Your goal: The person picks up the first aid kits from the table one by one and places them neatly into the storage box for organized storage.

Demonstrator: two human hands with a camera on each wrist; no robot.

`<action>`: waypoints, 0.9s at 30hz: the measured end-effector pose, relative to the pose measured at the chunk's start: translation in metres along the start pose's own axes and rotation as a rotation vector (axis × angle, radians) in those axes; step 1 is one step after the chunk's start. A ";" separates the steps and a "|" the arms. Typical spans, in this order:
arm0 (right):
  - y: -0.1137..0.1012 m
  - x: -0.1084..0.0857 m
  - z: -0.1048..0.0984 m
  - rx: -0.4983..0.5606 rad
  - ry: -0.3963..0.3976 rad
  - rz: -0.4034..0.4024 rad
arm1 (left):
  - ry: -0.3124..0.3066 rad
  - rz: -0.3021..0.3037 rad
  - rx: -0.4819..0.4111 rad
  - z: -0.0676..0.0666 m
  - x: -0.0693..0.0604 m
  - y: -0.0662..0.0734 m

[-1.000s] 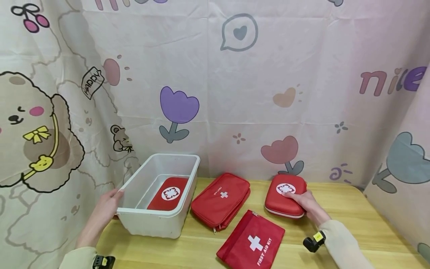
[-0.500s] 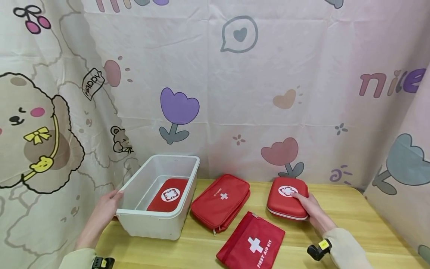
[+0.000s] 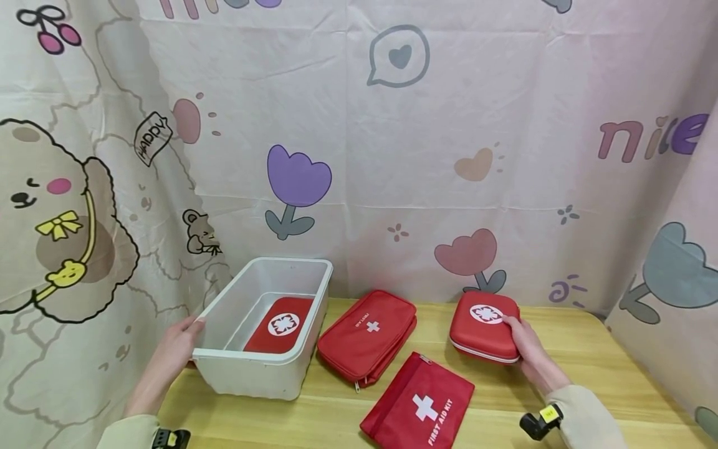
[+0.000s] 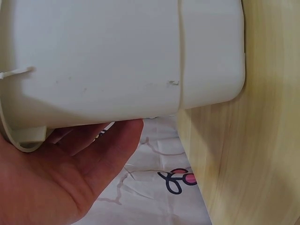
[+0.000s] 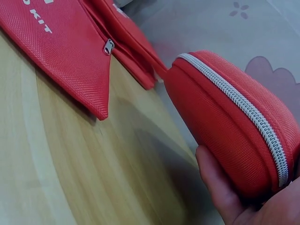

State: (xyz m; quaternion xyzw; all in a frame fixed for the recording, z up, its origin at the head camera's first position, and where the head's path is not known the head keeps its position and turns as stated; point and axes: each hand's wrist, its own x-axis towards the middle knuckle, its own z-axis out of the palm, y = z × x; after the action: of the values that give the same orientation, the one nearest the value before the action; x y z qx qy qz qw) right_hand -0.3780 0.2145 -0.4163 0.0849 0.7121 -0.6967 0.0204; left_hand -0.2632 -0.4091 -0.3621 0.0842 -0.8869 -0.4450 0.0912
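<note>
At the right, my right hand point(image 3: 527, 346) grips a red hard-shell first aid case point(image 3: 485, 340) by its right side, thumb on top near the round white emblem. The right wrist view shows the case's white zipper point(image 5: 243, 105) and fingers point(image 5: 218, 190) under it, with a shadow on the table below. My left hand point(image 3: 178, 343) holds the near left corner of a white plastic bin point(image 3: 252, 374), thumb at the rim and fingers point(image 4: 117, 145) along the outer wall. Inside the bin lies a flat red item point(image 3: 269, 340) with a similar white emblem.
Between bin and case, a red zipped first aid bag point(image 3: 353, 343) lies on the wooden table point(image 3: 589, 362). A flat red first aid pouch point(image 3: 449, 386) lies nearer the front. A patterned curtain point(image 3: 392, 249) hangs behind the table and at both sides.
My right hand has shifted the red case to the right and tilted it a little. The left hand, the bin, the bag and the pouch stay where they were.
</note>
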 end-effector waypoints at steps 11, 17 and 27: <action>-0.008 -0.006 -0.002 0.010 -0.004 -0.009 | 0.010 0.009 0.006 0.000 0.001 0.000; -0.010 -0.007 0.003 0.030 -0.008 -0.011 | 0.009 0.012 0.004 0.000 0.000 -0.001; -0.015 -0.010 0.008 0.034 -0.022 -0.022 | -0.011 0.007 0.005 0.000 -0.001 0.000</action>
State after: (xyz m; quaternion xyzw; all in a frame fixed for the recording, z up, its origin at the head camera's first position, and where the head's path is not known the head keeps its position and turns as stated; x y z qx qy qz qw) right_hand -0.3712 0.2059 -0.4004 0.0695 0.7007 -0.7098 0.0191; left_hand -0.2622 -0.4085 -0.3625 0.0789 -0.8888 -0.4430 0.0874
